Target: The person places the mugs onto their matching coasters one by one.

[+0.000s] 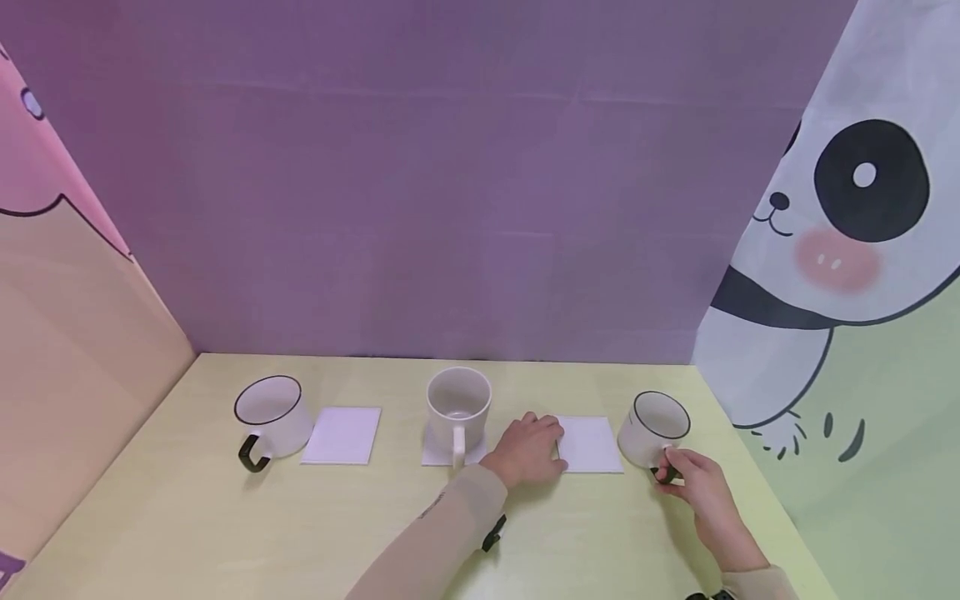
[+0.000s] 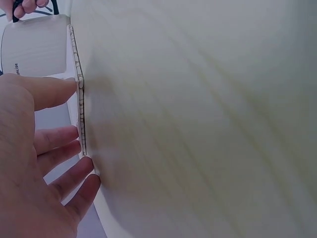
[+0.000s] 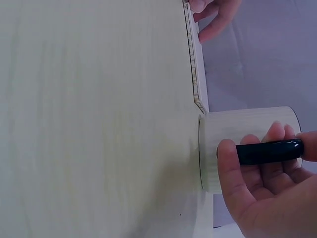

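My left hand is at the left side of a white square coaster. In the left wrist view its thumb is at the coaster's edge, and its loosely spread fingers lie along and past the corner. To the right of that coaster, my right hand grips the black handle of a white mug with a thin dark rim. The mug is upright, its base close beside the coaster's corner in the right wrist view.
An all-white mug sits on another coaster left of my left hand. Farther left is a black-handled mug, with a bare coaster on its right. A purple backdrop closes off the table's far edge.
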The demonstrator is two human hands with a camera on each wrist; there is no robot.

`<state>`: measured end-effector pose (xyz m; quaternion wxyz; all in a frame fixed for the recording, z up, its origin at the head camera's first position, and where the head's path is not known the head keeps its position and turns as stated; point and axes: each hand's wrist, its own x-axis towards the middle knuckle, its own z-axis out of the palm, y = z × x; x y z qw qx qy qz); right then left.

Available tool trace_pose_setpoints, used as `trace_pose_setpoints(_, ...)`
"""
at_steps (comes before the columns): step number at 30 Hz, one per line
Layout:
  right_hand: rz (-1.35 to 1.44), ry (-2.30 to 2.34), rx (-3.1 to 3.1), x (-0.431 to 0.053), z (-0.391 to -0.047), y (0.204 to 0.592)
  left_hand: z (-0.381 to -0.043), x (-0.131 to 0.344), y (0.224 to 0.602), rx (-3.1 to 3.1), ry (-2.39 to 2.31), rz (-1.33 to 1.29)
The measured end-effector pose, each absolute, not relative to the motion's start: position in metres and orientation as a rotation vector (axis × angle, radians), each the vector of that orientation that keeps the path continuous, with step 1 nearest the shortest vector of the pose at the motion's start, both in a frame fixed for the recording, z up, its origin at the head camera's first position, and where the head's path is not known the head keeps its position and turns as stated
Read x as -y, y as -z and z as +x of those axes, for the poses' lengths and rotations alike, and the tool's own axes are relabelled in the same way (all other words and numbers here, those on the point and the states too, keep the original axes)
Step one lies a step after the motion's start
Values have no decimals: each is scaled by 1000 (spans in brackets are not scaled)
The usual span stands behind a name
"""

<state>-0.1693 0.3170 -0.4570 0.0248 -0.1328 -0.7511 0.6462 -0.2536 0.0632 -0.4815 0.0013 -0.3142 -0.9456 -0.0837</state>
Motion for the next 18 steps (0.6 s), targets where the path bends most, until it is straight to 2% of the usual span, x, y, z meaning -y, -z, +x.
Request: trace_pose_setpoints(18,-445,-2005,2313,-315,-169,446,-254,-64,480,2983,306,-970)
